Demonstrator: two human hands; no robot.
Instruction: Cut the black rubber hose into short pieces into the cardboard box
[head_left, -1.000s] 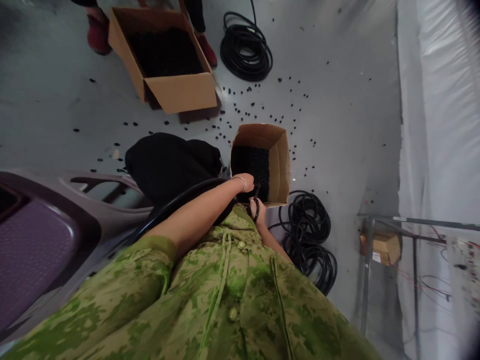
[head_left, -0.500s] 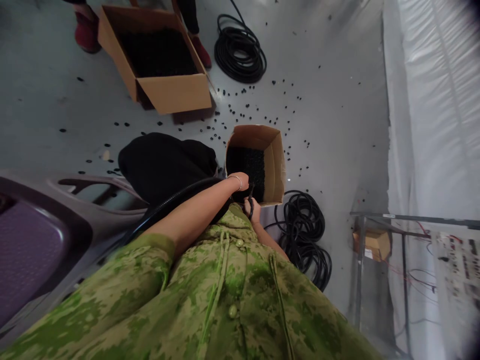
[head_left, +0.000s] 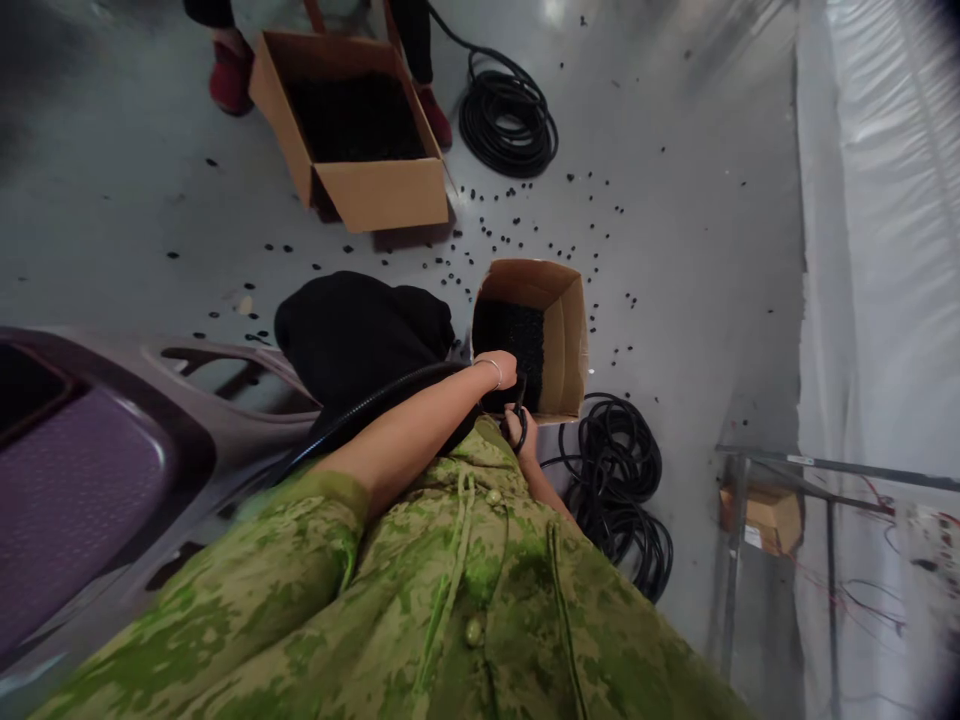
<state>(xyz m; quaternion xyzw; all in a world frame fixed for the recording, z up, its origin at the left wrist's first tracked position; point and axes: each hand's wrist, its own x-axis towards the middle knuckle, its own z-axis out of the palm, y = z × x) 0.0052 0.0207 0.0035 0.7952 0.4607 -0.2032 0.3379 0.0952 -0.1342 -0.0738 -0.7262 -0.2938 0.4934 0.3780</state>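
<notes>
Black tool (head_left: 522, 408) in curled right hand (head_left: 529, 428)

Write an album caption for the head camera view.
Left hand and right hand close together at an open box of black pieces, black coils beside it.

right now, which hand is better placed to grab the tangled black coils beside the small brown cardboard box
Likely the right hand, nearer the coils; the left hand sits farther off.
</notes>
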